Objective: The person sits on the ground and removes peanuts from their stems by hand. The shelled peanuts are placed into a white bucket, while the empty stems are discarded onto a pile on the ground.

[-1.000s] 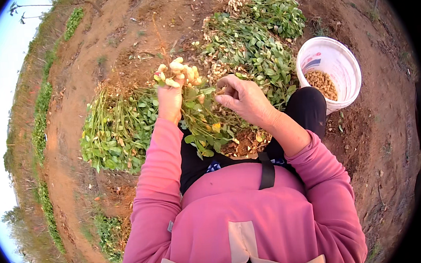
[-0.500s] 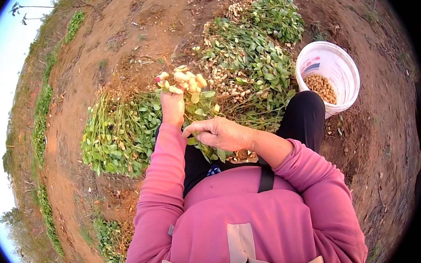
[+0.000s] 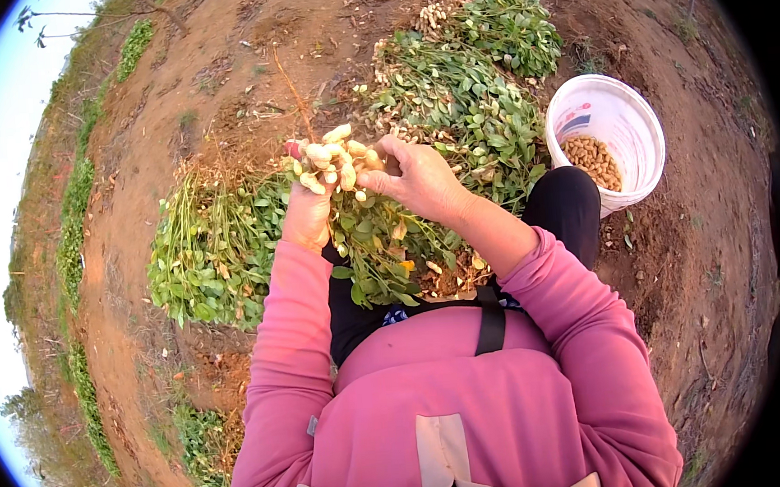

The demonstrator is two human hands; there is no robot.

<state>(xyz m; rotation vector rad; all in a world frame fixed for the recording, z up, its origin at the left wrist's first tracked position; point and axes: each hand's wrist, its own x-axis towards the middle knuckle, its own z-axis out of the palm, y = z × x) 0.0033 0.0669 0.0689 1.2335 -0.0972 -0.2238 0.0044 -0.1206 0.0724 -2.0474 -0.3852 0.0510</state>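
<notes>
My left hand (image 3: 307, 215) is closed around the stems of a peanut plant (image 3: 374, 245), whose leaves hang down over my lap. A cluster of pale peanut pods (image 3: 330, 160) sticks up above that fist, with a thin root rising from it. Something red shows at the left end of the cluster, too small to make out. From the right, my right hand (image 3: 422, 178) reaches the cluster, its thumb and fingers pinching pods at the near side. Part of its grip is hidden behind the pods.
Beyond my knees lies a heap of pulled peanut plants (image 3: 462, 103) with pods on their roots. Another leafy pile (image 3: 218, 246) is at the left. A white bucket (image 3: 650, 135), partly filled with loose peanuts (image 3: 591, 161), stands by my right knee on brown soil.
My right hand has moved up from beside my left wrist to the pods and closed on them. The plant's leaves have swung lower, and the left hand has shifted slightly toward me.
</notes>
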